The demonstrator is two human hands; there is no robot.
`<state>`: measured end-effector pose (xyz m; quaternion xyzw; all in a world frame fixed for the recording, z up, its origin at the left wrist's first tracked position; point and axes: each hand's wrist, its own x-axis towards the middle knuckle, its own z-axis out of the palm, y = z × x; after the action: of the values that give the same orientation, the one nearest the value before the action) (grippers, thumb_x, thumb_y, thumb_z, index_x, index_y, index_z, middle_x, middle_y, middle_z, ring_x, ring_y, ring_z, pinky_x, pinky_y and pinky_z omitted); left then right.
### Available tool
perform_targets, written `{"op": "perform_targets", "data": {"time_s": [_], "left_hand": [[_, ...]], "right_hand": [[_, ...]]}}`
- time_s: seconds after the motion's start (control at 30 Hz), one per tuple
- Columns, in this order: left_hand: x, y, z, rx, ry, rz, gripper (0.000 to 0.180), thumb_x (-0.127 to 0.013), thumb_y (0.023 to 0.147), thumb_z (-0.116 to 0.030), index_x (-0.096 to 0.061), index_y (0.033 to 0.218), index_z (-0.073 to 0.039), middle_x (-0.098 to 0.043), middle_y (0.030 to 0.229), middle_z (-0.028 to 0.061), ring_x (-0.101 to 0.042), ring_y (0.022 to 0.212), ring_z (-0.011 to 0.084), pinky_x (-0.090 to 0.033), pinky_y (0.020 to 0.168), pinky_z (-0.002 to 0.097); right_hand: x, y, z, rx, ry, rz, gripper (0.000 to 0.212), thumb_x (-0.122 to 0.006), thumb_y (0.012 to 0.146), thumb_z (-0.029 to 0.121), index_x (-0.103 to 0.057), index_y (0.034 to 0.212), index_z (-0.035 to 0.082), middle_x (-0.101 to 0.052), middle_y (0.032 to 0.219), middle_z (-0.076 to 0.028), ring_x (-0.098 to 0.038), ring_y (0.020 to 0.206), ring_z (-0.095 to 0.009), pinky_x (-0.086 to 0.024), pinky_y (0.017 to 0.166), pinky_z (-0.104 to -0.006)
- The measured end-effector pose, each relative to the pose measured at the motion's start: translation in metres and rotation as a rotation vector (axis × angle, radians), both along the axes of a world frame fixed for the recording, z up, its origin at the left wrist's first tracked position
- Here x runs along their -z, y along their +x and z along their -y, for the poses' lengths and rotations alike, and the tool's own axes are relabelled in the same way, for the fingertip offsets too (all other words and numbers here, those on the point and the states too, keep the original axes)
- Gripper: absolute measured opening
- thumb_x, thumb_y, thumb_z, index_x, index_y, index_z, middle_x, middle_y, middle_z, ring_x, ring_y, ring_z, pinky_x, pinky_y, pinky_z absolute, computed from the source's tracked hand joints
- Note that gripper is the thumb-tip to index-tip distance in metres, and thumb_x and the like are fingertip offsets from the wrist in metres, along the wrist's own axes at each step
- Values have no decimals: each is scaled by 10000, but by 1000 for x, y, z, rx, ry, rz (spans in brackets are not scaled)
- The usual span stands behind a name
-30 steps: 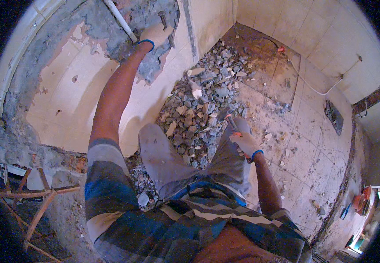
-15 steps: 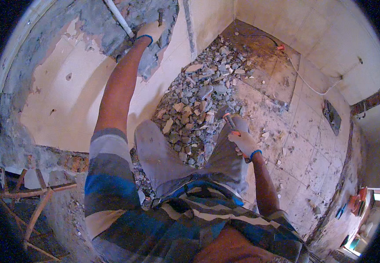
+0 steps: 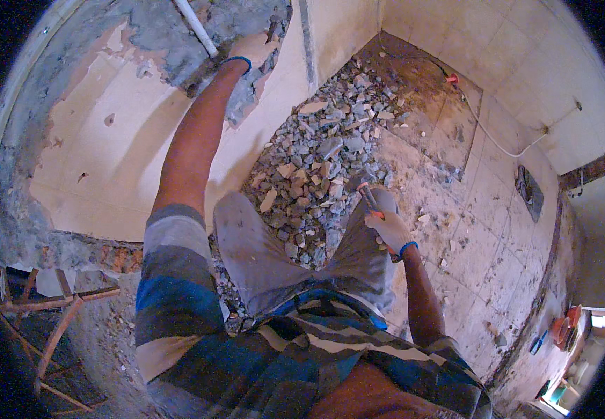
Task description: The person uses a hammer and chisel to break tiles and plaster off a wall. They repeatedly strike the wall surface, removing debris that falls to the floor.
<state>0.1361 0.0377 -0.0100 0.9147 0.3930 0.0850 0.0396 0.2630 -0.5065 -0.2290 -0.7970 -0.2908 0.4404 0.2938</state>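
Note:
My left hand, in a pale work glove with a blue cuff, reaches up to the broken wall. It is closed around a dark metal chisel, whose end sticks out past the fingers beside the edge of the remaining tiles. The chisel's other end is hidden. Low over my right thigh, my right hand, gloved the same way, grips a hammer with an orange-and-dark handle. The hammer's dark head lies near the rubble, apart from the chisel.
Broken tile and mortar rubble is heaped along the wall, between and beyond my legs. A white pipe juts from the wall near my left hand. At right, a pale cable crosses the tiled floor. A wooden frame stands lower left.
My left hand and the chisel have shifted slightly right along the wall. My right hand with the hammer has stayed almost in place. The view has tilted a little.

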Motion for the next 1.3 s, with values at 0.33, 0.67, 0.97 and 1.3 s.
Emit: {"op": "perform_targets", "data": {"time_s": [0.33,0.67,0.97,1.3], "left_hand": [[4,-27,-60,-69,-68,97,700,-391,1041,-594,-718,1217,0,-732,1170,317,-688,1172,495,-510,1044,546],[4,-28,-47,-15,-113,57,646,-442,1026,-562,-736,1119,6,-759,1067,288,-722,1069,479,-536,964,561],[4,-19,-54,-61,-116,45,640,-436,1028,-545,-733,1227,-13,-765,1107,275,-726,1110,443,-542,991,518],[12,-16,-69,90,-43,-102,652,-401,1030,-532,-691,1306,-17,-752,1184,276,-714,1147,432,-527,1012,527]], "right_hand": [[-4,-6,-9,-9,-17,-11,478,-746,936,434,-688,1241,71,-657,803,-26,-634,608,-141,-508,517,-334],[-8,-13,-21,5,-46,-12,420,-760,929,443,-696,1124,76,-656,785,-28,-657,667,-153,-538,578,-363],[13,-25,-24,17,179,189,365,-753,954,378,-705,1130,63,-632,763,-13,-631,616,-118,-490,530,-319],[-144,-41,-132,111,444,359,365,-737,983,399,-694,988,36,-722,828,-114,-706,772,-261,-544,697,-433]]}}
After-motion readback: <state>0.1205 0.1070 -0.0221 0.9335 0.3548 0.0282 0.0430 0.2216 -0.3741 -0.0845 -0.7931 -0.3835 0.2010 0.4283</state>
